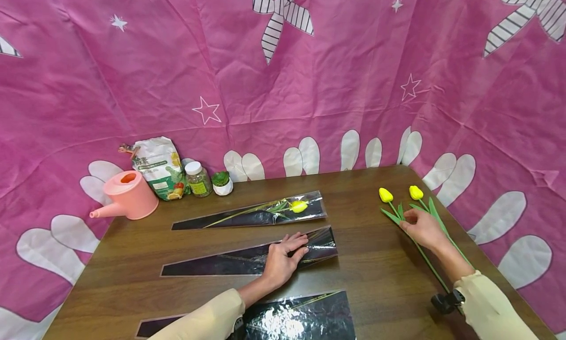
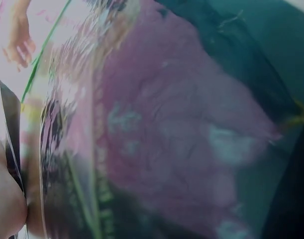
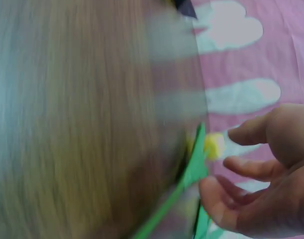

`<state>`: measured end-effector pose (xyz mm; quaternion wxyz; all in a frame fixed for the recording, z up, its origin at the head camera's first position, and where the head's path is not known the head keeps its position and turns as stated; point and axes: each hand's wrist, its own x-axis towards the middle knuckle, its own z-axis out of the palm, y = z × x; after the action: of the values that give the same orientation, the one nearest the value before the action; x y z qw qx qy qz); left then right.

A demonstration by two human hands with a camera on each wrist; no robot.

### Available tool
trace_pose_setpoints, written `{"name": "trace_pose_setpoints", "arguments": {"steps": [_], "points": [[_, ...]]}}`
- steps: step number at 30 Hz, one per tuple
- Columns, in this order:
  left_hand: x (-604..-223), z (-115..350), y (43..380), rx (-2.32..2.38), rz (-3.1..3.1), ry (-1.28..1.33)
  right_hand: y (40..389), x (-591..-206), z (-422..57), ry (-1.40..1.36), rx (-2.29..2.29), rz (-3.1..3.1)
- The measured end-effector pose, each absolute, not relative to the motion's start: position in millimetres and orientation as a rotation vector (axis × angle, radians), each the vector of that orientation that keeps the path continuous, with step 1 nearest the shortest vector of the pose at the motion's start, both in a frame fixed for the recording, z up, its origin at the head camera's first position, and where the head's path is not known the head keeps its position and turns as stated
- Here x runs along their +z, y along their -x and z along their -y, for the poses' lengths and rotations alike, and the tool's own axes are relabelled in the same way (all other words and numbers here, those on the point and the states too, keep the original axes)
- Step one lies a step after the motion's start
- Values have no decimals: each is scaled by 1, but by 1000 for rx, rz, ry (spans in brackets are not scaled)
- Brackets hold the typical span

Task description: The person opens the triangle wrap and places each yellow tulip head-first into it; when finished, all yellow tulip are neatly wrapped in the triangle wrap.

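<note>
My left hand (image 1: 283,261) rests flat on the middle black wrapper (image 1: 208,266), fingers straight and slightly spread, thumb held apart. On the right of the counter (image 1: 367,266), my right hand (image 1: 425,229) is over two yellow tulips, the left tulip (image 1: 386,195) and the right tulip (image 1: 416,192), whose blooms point to the far side. Its fingers are loosely bent with gaps between them, beside the leaves; whether they touch a stem I cannot tell. Beyond my left hand lies the far wrapper (image 1: 261,219) with a wrapped tulip (image 1: 298,206) inside; the near wrapper (image 1: 305,318) shines close to me, partly under my forearm. At the far left stand a pink watering can (image 1: 132,202), a bag (image 1: 161,168), a jar (image 1: 199,181) and a potted plant (image 1: 222,184).
</note>
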<state>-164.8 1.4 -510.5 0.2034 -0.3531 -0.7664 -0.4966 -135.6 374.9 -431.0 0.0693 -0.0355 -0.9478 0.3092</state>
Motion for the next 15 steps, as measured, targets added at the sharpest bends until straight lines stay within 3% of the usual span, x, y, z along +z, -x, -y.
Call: {"name": "trace_pose_setpoints", "arguments": {"steps": [15], "points": [[-511,-1,166,-1378,2143,981,138,-436,-401,285,1283,2994]]}}
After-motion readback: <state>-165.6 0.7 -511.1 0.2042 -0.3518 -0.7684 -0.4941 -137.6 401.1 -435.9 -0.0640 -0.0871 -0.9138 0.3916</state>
